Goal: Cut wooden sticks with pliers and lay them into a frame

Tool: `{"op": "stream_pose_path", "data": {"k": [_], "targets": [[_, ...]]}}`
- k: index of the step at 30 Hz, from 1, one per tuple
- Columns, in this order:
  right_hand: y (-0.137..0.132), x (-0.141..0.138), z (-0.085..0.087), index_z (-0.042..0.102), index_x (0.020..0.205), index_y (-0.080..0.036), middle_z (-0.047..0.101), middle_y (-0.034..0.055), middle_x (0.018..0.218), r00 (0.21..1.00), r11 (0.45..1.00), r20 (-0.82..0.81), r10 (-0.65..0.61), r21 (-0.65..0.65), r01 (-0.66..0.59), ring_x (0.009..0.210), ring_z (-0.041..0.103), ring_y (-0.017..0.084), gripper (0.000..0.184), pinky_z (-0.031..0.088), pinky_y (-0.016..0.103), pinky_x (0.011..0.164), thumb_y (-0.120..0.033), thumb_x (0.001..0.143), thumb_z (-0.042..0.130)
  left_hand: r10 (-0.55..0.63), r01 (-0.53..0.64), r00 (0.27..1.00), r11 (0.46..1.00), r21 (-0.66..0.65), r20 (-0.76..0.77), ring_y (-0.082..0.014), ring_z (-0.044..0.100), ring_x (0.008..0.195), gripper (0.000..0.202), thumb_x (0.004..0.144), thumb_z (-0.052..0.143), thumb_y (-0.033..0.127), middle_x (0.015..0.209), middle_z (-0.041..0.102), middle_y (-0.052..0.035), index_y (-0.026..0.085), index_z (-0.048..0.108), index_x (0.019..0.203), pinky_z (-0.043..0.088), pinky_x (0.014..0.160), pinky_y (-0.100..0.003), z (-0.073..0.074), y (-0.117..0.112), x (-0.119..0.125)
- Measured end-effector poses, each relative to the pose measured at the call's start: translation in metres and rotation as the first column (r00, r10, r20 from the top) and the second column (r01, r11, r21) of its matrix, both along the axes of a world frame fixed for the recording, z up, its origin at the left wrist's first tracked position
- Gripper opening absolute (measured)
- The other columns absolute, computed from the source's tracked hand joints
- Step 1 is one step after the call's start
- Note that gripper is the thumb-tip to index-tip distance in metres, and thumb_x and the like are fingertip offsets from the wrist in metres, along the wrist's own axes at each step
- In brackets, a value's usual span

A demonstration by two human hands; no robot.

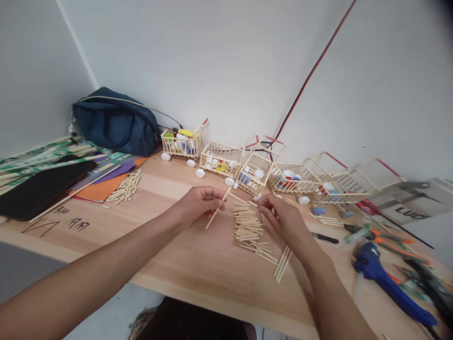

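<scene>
My left hand [198,204] is closed in a pinch on a thin wooden stick [216,210] that slants down toward the table. My right hand [281,218] hovers over the row of cut wooden sticks [247,225] laid on the wooden table [198,264], its fingers curled and pinched together at the far end of the row; what they grip is too small to see. A few longer sticks [282,262] lie beside my right wrist.
Several small stick-built carts [221,159] with white cap wheels line the back wall. A blue bag [116,122], coloured sheets, a black pad [38,189] and another stick pile [125,186] lie left. Blue glue gun [385,278], pliers [385,236] and cutters sit right.
</scene>
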State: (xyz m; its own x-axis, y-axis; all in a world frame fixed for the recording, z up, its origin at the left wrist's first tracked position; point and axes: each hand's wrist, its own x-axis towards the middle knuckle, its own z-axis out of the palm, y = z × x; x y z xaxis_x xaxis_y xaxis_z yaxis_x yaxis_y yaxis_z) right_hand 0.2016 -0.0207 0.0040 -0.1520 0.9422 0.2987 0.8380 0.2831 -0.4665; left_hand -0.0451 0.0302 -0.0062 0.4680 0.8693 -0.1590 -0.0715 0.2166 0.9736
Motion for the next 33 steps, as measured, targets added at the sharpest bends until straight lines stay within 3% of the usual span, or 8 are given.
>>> {"op": "stream_pose_path", "data": {"k": [3, 5, 12, 16, 26, 33], "targets": [[-0.006, -0.003, 0.007, 0.060, 0.090, -0.020, 0.064, 0.0014, 0.079, 0.985, 0.989, -0.143, -0.100, 0.092, 0.113, 0.066, 0.054, 0.014, 0.012, 0.040, 0.027, 0.063, -0.031, 0.090, 0.053, 0.042, -0.040, 0.996, 0.999, -0.024, 0.075, -0.0073, 0.052, 0.060, 0.027, 0.066, 0.078, 0.030, 0.072, 0.067, -0.0013, 0.014, 0.063, 0.081, 0.037, 0.056, -0.020, 0.003, -0.001, 0.007], [-0.010, -0.008, 0.012, 0.062, 0.092, -0.021, 0.066, 0.0016, 0.081, 0.975, 0.980, -0.201, -0.096, 0.150, 0.127, 0.067, 0.056, 0.014, 0.015, 0.041, 0.026, 0.064, -0.033, 0.091, 0.054, 0.043, -0.037, 0.993, 0.998, -0.056, 0.111, -0.0085, 0.054, 0.063, 0.027, 0.066, 0.079, 0.030, 0.073, 0.067, -0.0018, 0.014, 0.063, 0.079, 0.039, 0.058, -0.020, 0.007, -0.002, 0.012], [-0.019, -0.024, 0.016, 0.064, 0.092, -0.019, 0.062, 0.0022, 0.080, 0.999, 0.952, -0.039, 0.030, 0.305, -0.017, 0.068, 0.053, 0.013, 0.011, 0.041, 0.025, 0.063, -0.022, 0.092, 0.053, -0.014, 0.036, 0.982, 0.993, -0.113, 0.190, -0.0083, 0.055, 0.065, 0.025, 0.068, 0.079, 0.030, 0.075, 0.066, -0.0020, 0.013, 0.065, 0.080, 0.039, 0.059, -0.020, 0.008, -0.010, 0.031], [-0.021, -0.031, 0.013, 0.063, 0.088, -0.019, 0.060, 0.0028, 0.078, 1.000, 0.946, 0.020, 0.023, 0.324, -0.029, 0.071, 0.054, 0.014, 0.011, 0.041, 0.026, 0.064, -0.020, 0.092, 0.053, -0.026, 0.055, 0.971, 0.991, -0.119, 0.239, -0.0077, 0.055, 0.066, 0.022, 0.071, 0.077, 0.030, 0.077, 0.066, -0.0016, 0.013, 0.066, 0.081, 0.039, 0.060, -0.020, 0.005, -0.014, 0.030], [-0.022, -0.048, 0.009, 0.061, 0.084, -0.019, 0.060, 0.0008, 0.073, 0.998, 0.921, -0.054, -0.024, 0.387, 0.043, 0.062, 0.051, 0.011, 0.008, 0.039, 0.024, 0.058, -0.018, 0.090, 0.055, -0.075, 0.109, 0.963, 0.987, -0.120, 0.257, -0.0080, 0.057, 0.066, 0.019, 0.074, 0.076, 0.027, 0.077, 0.066, -0.0023, 0.012, 0.066, 0.083, 0.042, 0.059, -0.019, 0.001, -0.015, 0.022], [-0.022, -0.051, 0.004, 0.062, 0.081, -0.020, 0.057, -0.0020, 0.068, 0.988, 0.948, -0.138, -0.072, 0.299, 0.111, 0.057, 0.048, 0.010, 0.009, 0.038, 0.024, 0.056, -0.023, 0.089, 0.058, -0.081, 0.116, 0.963, 0.986, -0.123, 0.256, -0.0092, 0.058, 0.068, 0.021, 0.073, 0.077, 0.027, 0.078, 0.066, -0.0029, 0.012, 0.066, 0.083, 0.044, 0.060, -0.021, 0.001, -0.016, 0.020]]}}
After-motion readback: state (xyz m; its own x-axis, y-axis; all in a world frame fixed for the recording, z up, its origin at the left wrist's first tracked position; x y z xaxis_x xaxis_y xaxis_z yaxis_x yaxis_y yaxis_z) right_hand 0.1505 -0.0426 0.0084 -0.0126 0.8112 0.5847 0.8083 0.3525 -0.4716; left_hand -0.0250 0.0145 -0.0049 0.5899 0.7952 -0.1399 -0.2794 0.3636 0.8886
